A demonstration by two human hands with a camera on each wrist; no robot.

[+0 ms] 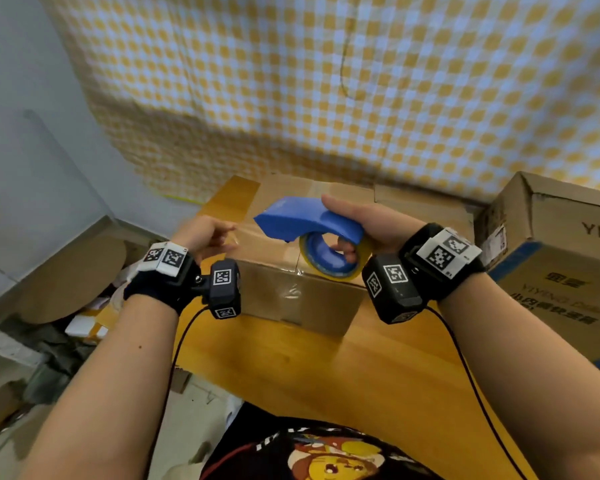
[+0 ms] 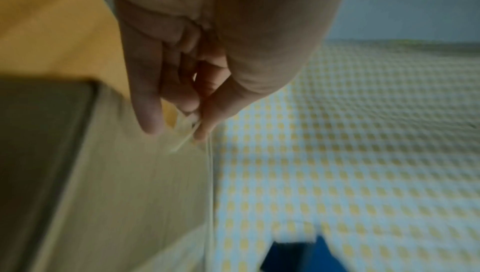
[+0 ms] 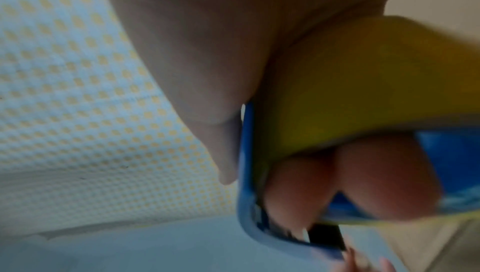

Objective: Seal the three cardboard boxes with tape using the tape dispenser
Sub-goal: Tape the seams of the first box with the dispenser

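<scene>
printed carton (image 1: 551,258) right of taped box (image 1: 291,271)

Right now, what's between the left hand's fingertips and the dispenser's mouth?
A stretch of clear tape, pinched by the left hand and running to the blue tape dispenser gripped by the right hand, above the cardboard box. Head view; left wrist view is blurred.

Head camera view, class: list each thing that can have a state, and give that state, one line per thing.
Blue plastic tape dispenser: lifted above the box, gripped by the right hand.
Yellowish tape roll: mounted in the dispenser.
Clear tape strip: pulled out, pinched by the left hand.
Brown cardboard box in the middle: flaps closed, some tape on it.
</scene>
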